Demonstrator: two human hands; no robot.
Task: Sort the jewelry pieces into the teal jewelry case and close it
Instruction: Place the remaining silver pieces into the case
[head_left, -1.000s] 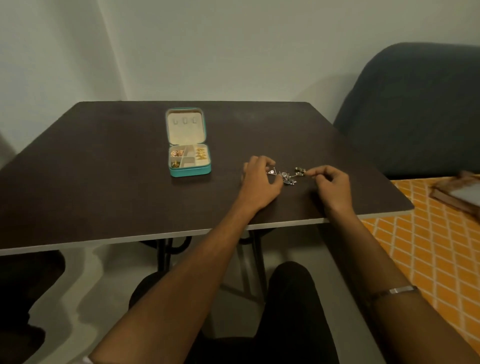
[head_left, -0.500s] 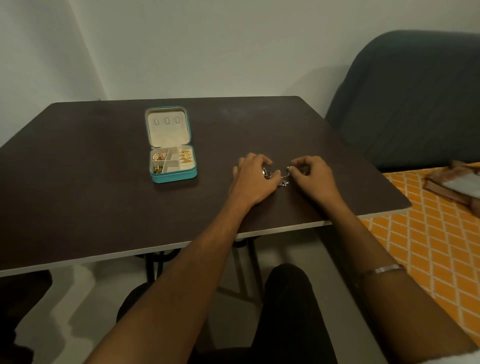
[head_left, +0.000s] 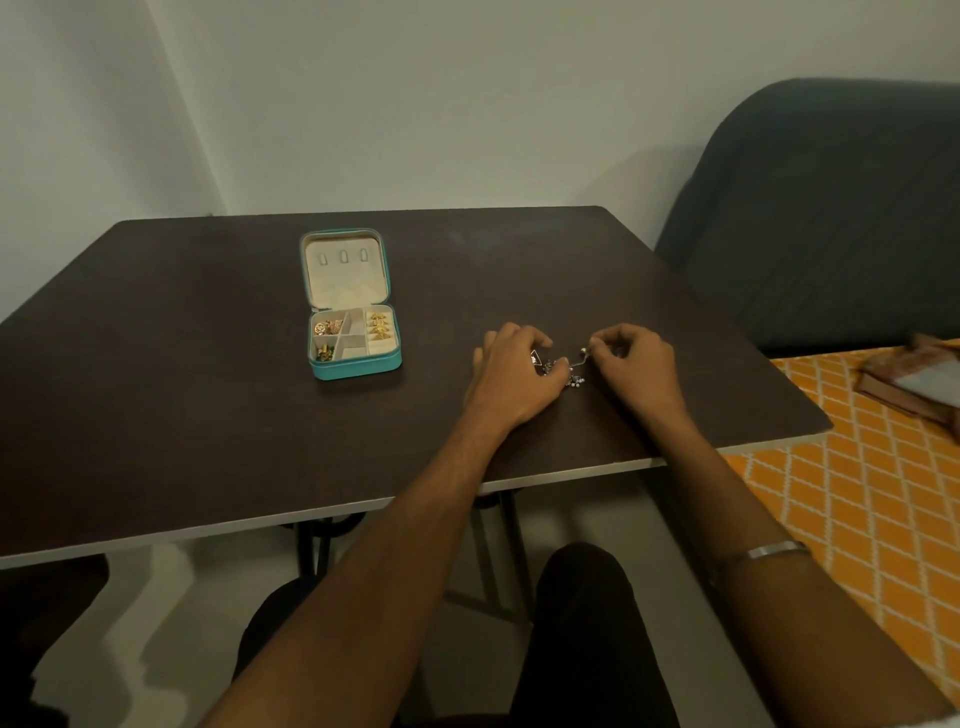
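The teal jewelry case (head_left: 355, 366) lies open on the dark table (head_left: 182, 374), lid flat behind it, with gold pieces in several cream compartments. To its right lies a small tangle of silver jewelry (head_left: 569, 371). My left hand (head_left: 511, 376) curls over the tangle's left side, fingers pinching part of it. My right hand (head_left: 631, 364) pinches a thin silver piece at the tangle's right end, lifting it slightly off the table. Part of the silver jewelry is hidden under my left fingers.
A grey-blue sofa (head_left: 831, 208) stands to the right of the table. An orange patterned cloth (head_left: 857, 499) with a brown book-like object (head_left: 914, 384) lies at the right. The table's near edge (head_left: 311, 514) runs just in front of my knees.
Both hands came together on the silver tangle; my right hand moved left toward the left one and now lifts a thin piece. The camera view shifted a little.
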